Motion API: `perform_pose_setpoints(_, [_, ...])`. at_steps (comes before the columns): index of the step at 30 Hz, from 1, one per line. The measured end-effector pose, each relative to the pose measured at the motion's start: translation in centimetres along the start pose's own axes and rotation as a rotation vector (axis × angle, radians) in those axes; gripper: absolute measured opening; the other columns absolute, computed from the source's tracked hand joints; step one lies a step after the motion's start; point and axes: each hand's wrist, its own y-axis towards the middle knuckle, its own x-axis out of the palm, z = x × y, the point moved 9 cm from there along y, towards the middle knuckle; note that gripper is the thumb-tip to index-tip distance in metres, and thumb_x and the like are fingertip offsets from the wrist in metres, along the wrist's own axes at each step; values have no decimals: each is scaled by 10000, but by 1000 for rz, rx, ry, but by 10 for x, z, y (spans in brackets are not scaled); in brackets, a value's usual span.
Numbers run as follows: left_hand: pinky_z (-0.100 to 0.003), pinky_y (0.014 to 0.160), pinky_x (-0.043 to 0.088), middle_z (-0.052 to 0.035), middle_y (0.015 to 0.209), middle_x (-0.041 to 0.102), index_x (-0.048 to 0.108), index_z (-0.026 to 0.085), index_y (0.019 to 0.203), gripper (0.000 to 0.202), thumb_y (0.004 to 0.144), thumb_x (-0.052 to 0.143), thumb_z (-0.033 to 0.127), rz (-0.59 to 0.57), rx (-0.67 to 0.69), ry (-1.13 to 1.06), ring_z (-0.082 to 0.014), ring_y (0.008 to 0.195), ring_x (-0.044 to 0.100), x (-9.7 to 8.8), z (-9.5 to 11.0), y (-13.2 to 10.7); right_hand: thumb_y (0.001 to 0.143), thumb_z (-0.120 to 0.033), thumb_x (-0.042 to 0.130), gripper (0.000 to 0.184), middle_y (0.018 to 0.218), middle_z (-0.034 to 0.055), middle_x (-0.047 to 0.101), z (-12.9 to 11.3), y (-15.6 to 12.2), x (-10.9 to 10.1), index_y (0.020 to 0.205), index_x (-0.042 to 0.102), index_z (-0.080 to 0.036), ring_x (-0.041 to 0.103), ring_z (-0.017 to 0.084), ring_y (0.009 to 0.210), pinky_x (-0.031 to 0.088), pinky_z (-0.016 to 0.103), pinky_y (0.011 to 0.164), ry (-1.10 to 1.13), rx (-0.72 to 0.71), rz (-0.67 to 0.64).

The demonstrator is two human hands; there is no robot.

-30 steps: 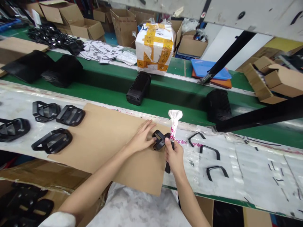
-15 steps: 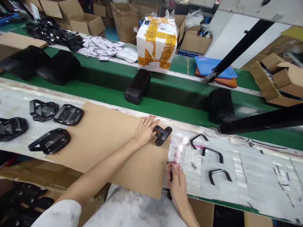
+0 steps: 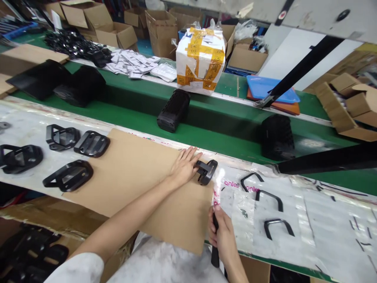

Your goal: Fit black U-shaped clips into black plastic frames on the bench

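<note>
My left hand lies palm down on a brown cardboard sheet, fingers stretched out. Its thumb side touches a black plastic handle piece near the sheet's right edge. In my right hand is a hammer, gripped by its black handle. White wrapping with pink print covers the upper shaft, and the head is a white blur right beside the black piece. To the right lie several loose black U-shaped strips.
Several more black handle pieces sit at the left. Beyond the bench runs a green conveyor carrying black housings. A taped white box stands behind it. Dark metal struts slant in from the right.
The hammer has swung slightly left, its head now closer to the black handle piece. My left hand stays beside that piece. The whole view has shifted a little.
</note>
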Motion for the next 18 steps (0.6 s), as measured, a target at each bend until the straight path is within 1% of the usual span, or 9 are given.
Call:
perform_pose_setpoints(2, [-542,1366,221,-143,1757,374,479,179,1632,634,1014,596,254,-11,-2,-1,-321,1659,288,0,0,0,859,-874,627,647,550,-101,403,-8,-1,-2,778,497,-246,247,55,383,225,180,352,104,-93,47])
perform_pose_setpoints(4, [-545,1366,216,-144,1759,370,477,179,1634,634,1015,594,255,-17,-7,0,-324,1659,287,0,0,0,810,-931,610,702,544,-97,403,-12,-1,-3,746,456,-250,262,54,390,239,181,368,134,-166,88])
perform_pose_setpoints(5, [-543,1366,217,-140,1759,372,478,181,1633,624,1023,582,258,-14,-12,-1,-321,1659,288,0,0,0,769,-960,620,732,534,-95,405,-7,0,0,729,448,-250,266,53,386,232,182,366,101,-125,74])
perform_pose_setpoints(7, [-536,1366,224,-128,1755,382,482,185,1632,602,1039,554,265,-9,-20,-4,-313,1659,291,-1,-1,0,706,-985,656,762,513,-95,406,7,4,5,718,464,-247,260,52,370,202,182,346,-11,50,6])
perform_pose_setpoints(9, [-531,1366,227,-125,1752,390,480,178,1633,600,1043,547,271,-11,-22,-3,-310,1658,295,-1,-1,0,733,-951,680,731,517,-101,408,12,3,5,751,503,-242,243,51,359,183,182,329,-68,158,-44])
perform_pose_setpoints(10, [-531,1366,226,-128,1751,390,475,171,1635,610,1039,558,274,-15,-20,0,-312,1657,296,-1,0,0,768,-926,676,704,524,-104,405,8,2,2,767,510,-242,237,51,360,186,183,326,-52,132,-37])
perform_pose_setpoints(13, [-541,1365,221,-143,1753,383,465,156,1637,649,1013,601,272,-21,-12,10,-322,1658,291,0,1,1,851,-893,612,663,543,-102,399,-16,-1,-11,764,480,-249,258,58,379,235,190,347,72,-132,76])
perform_pose_setpoints(15, [-540,1363,225,-138,1750,391,471,161,1632,645,1008,601,267,-12,-17,11,-320,1655,296,0,0,0,836,-923,589,695,537,-92,403,-18,0,-13,732,459,-248,290,64,390,249,193,367,58,-190,105])
perform_pose_setpoints(18, [-524,1362,229,-133,1740,412,476,158,1627,619,1024,564,262,11,-15,-3,-312,1648,314,-1,-1,-1,764,-958,631,730,513,-83,420,2,11,-4,722,492,-243,275,66,369,194,200,348,-117,31,-21])
